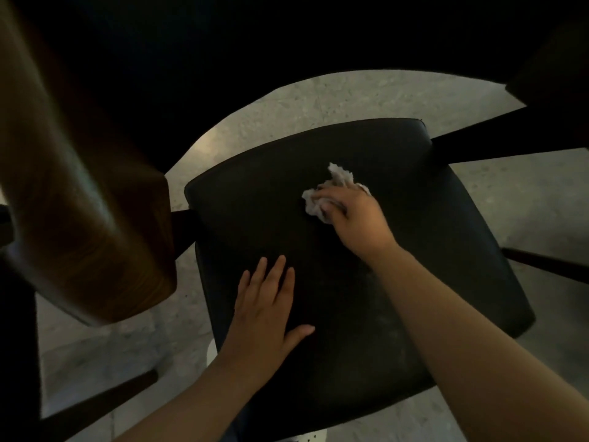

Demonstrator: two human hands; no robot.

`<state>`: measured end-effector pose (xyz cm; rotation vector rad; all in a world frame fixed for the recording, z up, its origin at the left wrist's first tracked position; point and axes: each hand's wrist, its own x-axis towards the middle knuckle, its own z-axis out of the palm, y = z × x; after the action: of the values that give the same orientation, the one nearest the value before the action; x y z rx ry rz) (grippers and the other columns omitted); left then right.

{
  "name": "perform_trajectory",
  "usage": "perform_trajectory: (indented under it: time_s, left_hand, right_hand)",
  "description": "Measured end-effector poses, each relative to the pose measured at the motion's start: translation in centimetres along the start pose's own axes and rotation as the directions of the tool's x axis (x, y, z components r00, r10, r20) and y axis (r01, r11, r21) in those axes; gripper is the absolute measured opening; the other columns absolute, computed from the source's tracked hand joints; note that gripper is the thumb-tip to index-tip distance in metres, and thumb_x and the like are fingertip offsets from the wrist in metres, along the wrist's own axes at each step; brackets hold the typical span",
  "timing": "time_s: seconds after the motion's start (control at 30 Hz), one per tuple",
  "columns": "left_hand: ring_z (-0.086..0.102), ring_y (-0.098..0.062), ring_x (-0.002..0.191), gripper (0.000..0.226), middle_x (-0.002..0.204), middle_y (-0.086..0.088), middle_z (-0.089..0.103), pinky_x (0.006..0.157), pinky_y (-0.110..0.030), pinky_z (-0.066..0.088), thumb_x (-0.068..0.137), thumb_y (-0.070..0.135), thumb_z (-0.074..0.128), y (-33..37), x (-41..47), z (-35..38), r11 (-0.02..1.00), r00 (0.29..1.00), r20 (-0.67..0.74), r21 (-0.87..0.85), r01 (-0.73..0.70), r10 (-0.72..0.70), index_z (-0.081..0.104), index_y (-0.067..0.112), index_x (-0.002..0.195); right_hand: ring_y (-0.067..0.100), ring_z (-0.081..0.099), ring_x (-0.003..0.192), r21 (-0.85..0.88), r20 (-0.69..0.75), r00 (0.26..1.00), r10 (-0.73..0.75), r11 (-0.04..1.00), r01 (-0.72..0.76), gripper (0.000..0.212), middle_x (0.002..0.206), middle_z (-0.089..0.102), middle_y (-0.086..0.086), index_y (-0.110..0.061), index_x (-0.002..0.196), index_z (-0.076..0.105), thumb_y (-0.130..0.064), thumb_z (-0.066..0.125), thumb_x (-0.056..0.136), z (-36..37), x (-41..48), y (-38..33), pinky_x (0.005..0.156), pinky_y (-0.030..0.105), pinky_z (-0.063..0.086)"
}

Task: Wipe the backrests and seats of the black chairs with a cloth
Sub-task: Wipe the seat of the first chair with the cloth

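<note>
A curved brown wooden backrest (89, 199) rises at the left, beside the black chair seat (430, 266). The left hand (267, 301) lies flat on the seat's near side, fingers straight and spread. Farther right, the right hand (357, 218) grips a crumpled pale cloth (338, 180), pressing it onto the seat's middle, above the pale speckled floor (526, 199).
</note>
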<state>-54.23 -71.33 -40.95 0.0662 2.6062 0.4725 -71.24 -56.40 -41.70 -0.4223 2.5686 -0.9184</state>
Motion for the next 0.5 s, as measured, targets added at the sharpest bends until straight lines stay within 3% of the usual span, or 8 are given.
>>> perform_trajectory:
  time_s: [0.07,0.1,0.13,0.23,0.3,0.4,0.5]
  left_hand:
    - [0.03,-0.035,0.142,0.087,0.154,-0.014,0.033,0.111,-0.05,0.024,0.077,0.063,0.048,-0.4,-0.3,0.2,0.999,0.999,0.023,0.025,0.033,-0.033,0.04,0.01,0.144]
    - [0.035,-0.034,0.14,0.085,0.152,-0.014,0.038,0.109,-0.049,0.026,0.076,0.062,0.052,-0.6,-0.5,0.4,0.999,0.999,0.012,0.037,0.038,-0.039,0.044,0.009,0.142]
    - [0.031,-0.033,0.142,0.085,0.154,-0.013,0.035,0.111,-0.047,0.022,0.077,0.061,0.054,-0.6,-0.7,0.4,0.999,0.999,0.022,0.02,0.039,-0.04,0.043,0.009,0.143]
    - [-0.007,-0.021,0.15,0.084,0.163,-0.002,-0.002,0.118,-0.036,-0.004,0.091,0.056,0.051,-0.8,-0.8,0.1,0.999,0.999,-0.012,-0.026,0.037,-0.037,0.014,0.017,0.155]
    - [-0.015,-0.018,0.149,0.082,0.163,0.002,-0.011,0.12,-0.035,-0.006,0.094,0.055,0.048,-1.0,-0.8,0.0,0.999,0.999,-0.033,-0.022,0.031,-0.032,0.007,0.02,0.156]
    - [-0.015,-0.017,0.149,0.08,0.163,0.003,-0.011,0.122,-0.037,-0.002,0.095,0.055,0.047,-1.0,-0.9,0.3,0.997,0.998,-0.023,-0.064,0.048,-0.05,0.008,0.021,0.156]
    - [-0.015,-0.018,0.149,0.081,0.163,0.002,-0.013,0.123,-0.039,0.001,0.095,0.055,0.047,-1.1,-1.0,0.5,0.999,0.999,-0.028,-0.019,0.045,-0.046,0.006,0.021,0.156]
  right_hand:
    - [0.006,0.029,0.142,-0.104,0.018,0.999,-0.034,0.994,0.036,0.039,0.146,0.044,-0.013,-0.036,0.129,0.055,-0.017,0.052,0.095,1.4,-0.6,0.9,0.117,0.044,0.029]
    - [0.004,0.029,0.142,-0.117,0.023,0.998,-0.063,0.991,0.065,0.04,0.147,0.043,-0.014,-0.037,0.13,0.053,-0.018,0.052,0.095,1.6,-2.0,1.3,0.118,0.043,0.028]
    - [0.003,0.03,0.141,-0.106,0.04,0.996,-0.086,0.99,0.089,0.041,0.146,0.044,-0.015,-0.038,0.131,0.052,-0.018,0.052,0.095,1.4,-3.6,1.7,0.117,0.042,0.029]
    - [-0.003,0.034,0.137,-0.084,0.159,0.981,-0.113,0.988,0.128,0.042,0.141,0.048,-0.019,-0.038,0.128,0.056,-0.015,0.055,0.093,-0.1,-8.3,2.3,0.117,0.036,0.031]
    - [-0.006,0.039,0.132,-0.09,0.224,0.97,-0.098,0.989,0.121,0.04,0.135,0.052,-0.021,-0.039,0.124,0.058,-0.015,0.056,0.092,-1.4,-9.9,2.4,0.114,0.034,0.034]
    - [-0.004,0.049,0.121,-0.077,0.085,0.991,-0.101,0.991,0.107,0.035,0.124,0.059,-0.02,-0.034,0.12,0.062,-0.017,0.055,0.09,-2.4,-9.7,1.5,0.109,0.036,0.041]
    - [0.002,0.047,0.126,-0.159,-0.062,0.994,-0.093,0.984,0.082,0.032,0.128,0.057,-0.016,-0.035,0.121,0.06,-0.025,0.054,0.091,-1.5,-7.4,1.1,0.11,0.045,0.036]
